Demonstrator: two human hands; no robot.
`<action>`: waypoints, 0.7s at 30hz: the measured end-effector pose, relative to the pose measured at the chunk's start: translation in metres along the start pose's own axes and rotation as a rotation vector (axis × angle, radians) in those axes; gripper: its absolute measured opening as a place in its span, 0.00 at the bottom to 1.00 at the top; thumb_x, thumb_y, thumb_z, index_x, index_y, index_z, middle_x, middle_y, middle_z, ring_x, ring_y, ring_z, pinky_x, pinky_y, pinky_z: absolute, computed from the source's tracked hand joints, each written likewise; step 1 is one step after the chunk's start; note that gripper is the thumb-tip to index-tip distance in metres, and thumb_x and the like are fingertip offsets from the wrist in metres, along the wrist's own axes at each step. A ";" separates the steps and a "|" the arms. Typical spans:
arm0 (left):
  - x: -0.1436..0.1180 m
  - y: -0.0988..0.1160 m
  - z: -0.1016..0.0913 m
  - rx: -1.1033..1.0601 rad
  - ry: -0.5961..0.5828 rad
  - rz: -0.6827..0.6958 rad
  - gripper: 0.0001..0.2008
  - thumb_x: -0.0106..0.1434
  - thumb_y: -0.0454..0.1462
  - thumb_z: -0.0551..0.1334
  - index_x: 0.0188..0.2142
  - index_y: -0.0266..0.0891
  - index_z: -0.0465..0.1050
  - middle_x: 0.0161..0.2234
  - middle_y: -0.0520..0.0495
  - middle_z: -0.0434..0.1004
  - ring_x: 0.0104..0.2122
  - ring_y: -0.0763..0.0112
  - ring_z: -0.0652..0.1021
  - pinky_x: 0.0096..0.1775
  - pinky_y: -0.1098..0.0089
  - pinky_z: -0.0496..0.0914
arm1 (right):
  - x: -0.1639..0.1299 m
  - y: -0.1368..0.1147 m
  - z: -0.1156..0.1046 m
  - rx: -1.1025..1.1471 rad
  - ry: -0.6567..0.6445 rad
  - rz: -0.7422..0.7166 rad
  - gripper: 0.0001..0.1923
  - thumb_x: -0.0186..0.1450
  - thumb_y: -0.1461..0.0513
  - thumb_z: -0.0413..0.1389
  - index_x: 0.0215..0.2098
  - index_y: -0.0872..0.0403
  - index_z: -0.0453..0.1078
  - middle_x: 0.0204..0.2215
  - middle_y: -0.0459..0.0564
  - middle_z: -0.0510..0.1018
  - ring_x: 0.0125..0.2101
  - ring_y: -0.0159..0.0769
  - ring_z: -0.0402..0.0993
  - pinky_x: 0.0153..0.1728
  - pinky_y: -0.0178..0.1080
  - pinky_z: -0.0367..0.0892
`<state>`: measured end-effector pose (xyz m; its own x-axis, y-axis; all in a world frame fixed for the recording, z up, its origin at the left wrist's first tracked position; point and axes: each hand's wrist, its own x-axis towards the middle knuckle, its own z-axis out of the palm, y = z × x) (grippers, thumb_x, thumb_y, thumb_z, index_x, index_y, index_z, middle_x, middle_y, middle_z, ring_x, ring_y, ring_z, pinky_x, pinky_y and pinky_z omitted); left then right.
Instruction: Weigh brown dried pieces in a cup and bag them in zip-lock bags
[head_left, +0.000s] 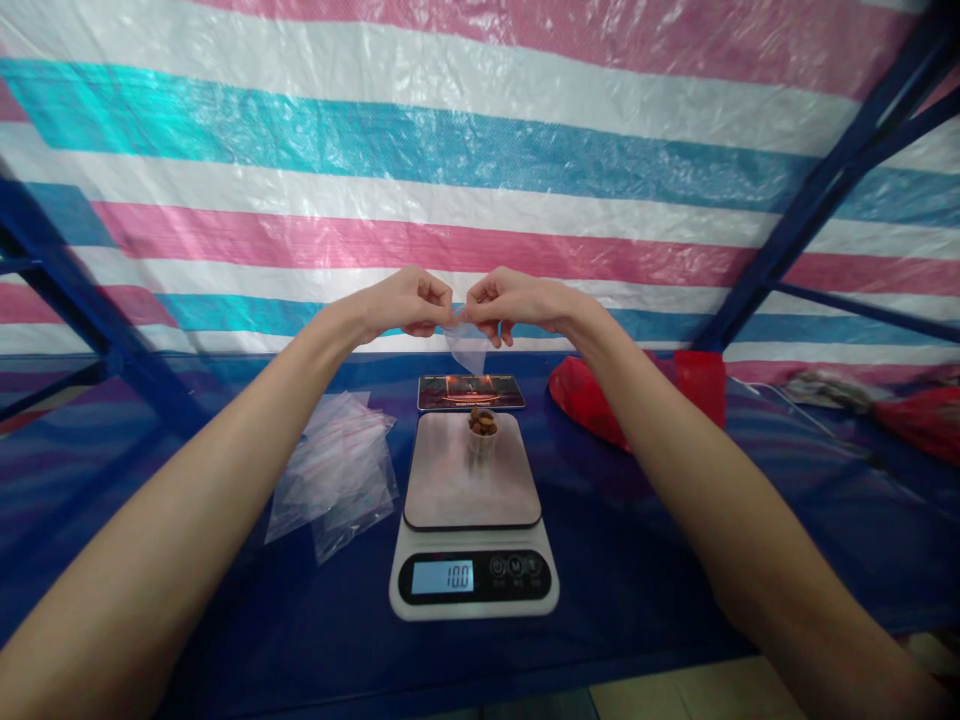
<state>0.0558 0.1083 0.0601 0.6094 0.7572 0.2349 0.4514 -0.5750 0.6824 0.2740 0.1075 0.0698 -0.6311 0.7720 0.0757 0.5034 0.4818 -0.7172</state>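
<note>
step: opening small clear zip bag [466, 346] | left hand [405, 300], right hand [508, 298] pinch its mouth, frame centre | next: likely spread mouth, tip in nut cup [481, 428] from kitchen scale [472, 515]

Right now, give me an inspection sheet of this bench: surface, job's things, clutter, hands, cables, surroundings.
Surface: blue shelf top, covered in blue sheet.
Job's things: small clear plastic bag held up between both hands; kitchen scale reading 10.0, with a small cup of brown pieces on its platform.
Clutter: pile of clear plastic bags left of the scale; phone lying flat behind it; red bags at right.
Hands: left hand and right hand both pinch the bag's top edge.
Cables: thin white cord at far right.
Surroundings: striped pink, blue and white tarp; blue rack struts.
</note>
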 end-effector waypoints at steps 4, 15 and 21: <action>0.009 0.004 0.009 0.143 0.213 0.130 0.12 0.55 0.31 0.62 0.19 0.40 0.62 0.19 0.56 0.57 0.22 0.76 0.60 0.28 0.67 0.55 | 0.002 -0.006 0.006 -0.161 0.229 0.048 0.11 0.58 0.73 0.60 0.28 0.53 0.65 0.20 0.43 0.73 0.20 0.32 0.75 0.17 0.31 0.64; 0.011 -0.007 0.020 0.375 0.341 0.443 0.14 0.63 0.31 0.58 0.48 0.40 0.69 0.51 0.40 0.75 0.55 0.57 0.77 0.58 0.54 0.72 | 0.017 0.014 0.017 -0.162 0.531 -0.082 0.19 0.56 0.75 0.55 0.42 0.52 0.64 0.31 0.48 0.77 0.32 0.41 0.78 0.27 0.38 0.69; 0.010 -0.017 0.030 0.438 0.287 0.419 0.44 0.61 0.39 0.69 0.72 0.42 0.51 0.72 0.33 0.61 0.70 0.48 0.66 0.68 0.48 0.64 | 0.017 0.007 0.018 0.235 0.464 0.051 0.21 0.60 0.73 0.55 0.48 0.50 0.60 0.28 0.45 0.76 0.28 0.40 0.75 0.27 0.39 0.70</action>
<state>0.0738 0.1168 0.0300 0.6208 0.4601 0.6347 0.4742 -0.8651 0.1634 0.2566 0.1164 0.0537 -0.2544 0.9204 0.2970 0.3474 0.3736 -0.8601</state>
